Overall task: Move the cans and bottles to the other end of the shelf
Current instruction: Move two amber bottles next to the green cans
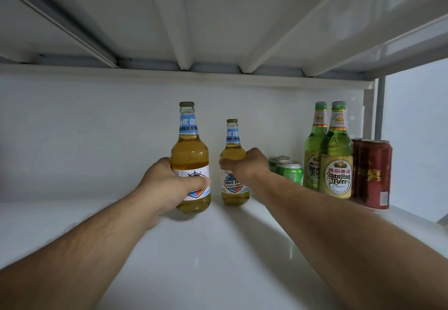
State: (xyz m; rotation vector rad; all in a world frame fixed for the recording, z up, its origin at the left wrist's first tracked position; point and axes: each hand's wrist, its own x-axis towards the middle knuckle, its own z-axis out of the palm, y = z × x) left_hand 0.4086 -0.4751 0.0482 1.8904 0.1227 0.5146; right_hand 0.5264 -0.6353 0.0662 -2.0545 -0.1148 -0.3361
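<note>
- The left hand [167,183] wraps its fingers round the labelled belly of a clear glass bottle of amber beer [190,157], upright near the middle of the white shelf [218,249].
- The right hand [247,164] clasps a second, identical amber bottle [234,161] standing further back.
- Two green glass bottles [335,154], green cans [288,170] and red cans [373,171] stand at the right end.

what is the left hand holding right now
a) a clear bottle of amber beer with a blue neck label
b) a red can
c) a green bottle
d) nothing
a: the left hand wraps around the body of the nearer amber beer bottle, while the green bottles and red cans stand untouched at the shelf's right end.
</note>
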